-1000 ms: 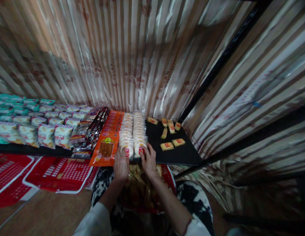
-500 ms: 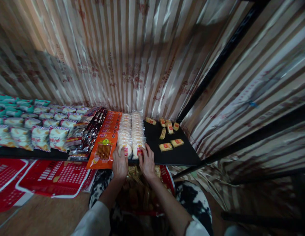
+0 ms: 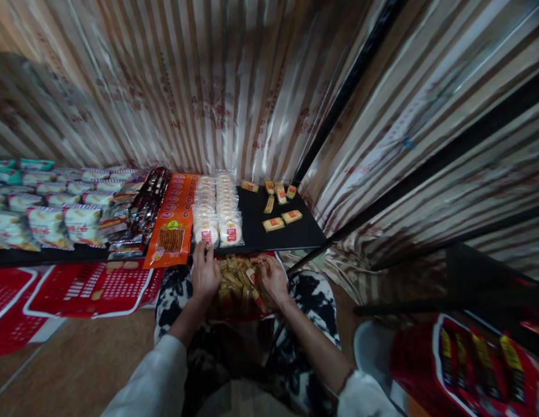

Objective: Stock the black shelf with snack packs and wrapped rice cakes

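My left hand [image 3: 206, 273] rests at the shelf's front edge, fingers stretched out, fingertips just below a white round cracker packet [image 3: 207, 231]. Two rows of these clear-wrapped packets [image 3: 227, 200] run back along the shelf, standing on edge behind the front ones. Beneath the shelf edge, between the knees, a red basket [image 3: 256, 317] holds many small yellow snack packets [image 3: 235, 284]. My right hand [image 3: 273, 282] is over the basket's right side, fingers apart and bent down at a red-labelled packet. No firm grip shows.
Several yellow packets [image 3: 273, 224] lie loose on the black shelf [image 3: 252, 237] at right. Left of the crackers are an orange snack bag [image 3: 169, 231], dark shiny bags [image 3: 141, 202] and white bags [image 3: 82, 223]. Black poles [image 3: 352, 231] slant at right; another red basket [image 3: 408, 359] stands lower right.
Both hands have left the front cracker packets. My right hand has dropped to the yellow packets in the basket; my left has drawn back to the shelf edge. The view has shifted right.
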`<state>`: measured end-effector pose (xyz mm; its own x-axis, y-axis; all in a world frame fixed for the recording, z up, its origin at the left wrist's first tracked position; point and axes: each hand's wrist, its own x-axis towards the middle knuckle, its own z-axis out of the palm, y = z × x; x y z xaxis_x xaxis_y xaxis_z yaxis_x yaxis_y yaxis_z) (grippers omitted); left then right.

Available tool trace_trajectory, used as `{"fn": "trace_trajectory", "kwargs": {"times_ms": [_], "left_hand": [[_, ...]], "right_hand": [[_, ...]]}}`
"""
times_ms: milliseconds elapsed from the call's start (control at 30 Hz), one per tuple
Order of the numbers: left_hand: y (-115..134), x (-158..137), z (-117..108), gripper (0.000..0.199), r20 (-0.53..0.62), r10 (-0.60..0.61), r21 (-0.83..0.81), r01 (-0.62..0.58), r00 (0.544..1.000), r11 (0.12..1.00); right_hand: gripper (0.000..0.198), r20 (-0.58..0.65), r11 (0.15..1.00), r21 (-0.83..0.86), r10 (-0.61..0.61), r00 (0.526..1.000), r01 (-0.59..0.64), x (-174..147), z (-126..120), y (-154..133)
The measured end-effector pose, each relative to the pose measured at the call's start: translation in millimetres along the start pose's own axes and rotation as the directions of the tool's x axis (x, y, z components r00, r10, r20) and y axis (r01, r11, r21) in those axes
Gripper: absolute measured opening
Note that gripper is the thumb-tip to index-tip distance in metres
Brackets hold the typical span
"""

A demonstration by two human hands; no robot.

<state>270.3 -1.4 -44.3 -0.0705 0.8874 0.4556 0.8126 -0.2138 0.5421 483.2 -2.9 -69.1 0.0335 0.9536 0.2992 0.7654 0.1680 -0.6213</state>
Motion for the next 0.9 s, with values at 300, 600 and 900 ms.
{"fn": "trace_trajectory", "kwargs": {"times_ms": [300,600,900], "left_hand": [[48.3,-77.2,35.5,0.031,0.400,0.148,-0.250,-0.048,0.904,0.967],[51.5,-104.8,33.4,0.033,0.550,0.119,-0.223,0.008,0.827,0.975],[58.4,-101.8,31.3,0.032,0.575,0.119,-0.267,0.048,0.810,0.962]], "right_hand": [[0.047,0.594,0.905,-0.423,0.248,0.765,0.036,-45.7,-13.9,23.3],[0.050,0.495,0.835,-0.545,0.386,0.778,-0.068,-66.6,-6.8,14.3],[0.038,0.375,0.893,-0.431,0.303,0.876,-0.125,-72.3,-2.5,13.8]]}}
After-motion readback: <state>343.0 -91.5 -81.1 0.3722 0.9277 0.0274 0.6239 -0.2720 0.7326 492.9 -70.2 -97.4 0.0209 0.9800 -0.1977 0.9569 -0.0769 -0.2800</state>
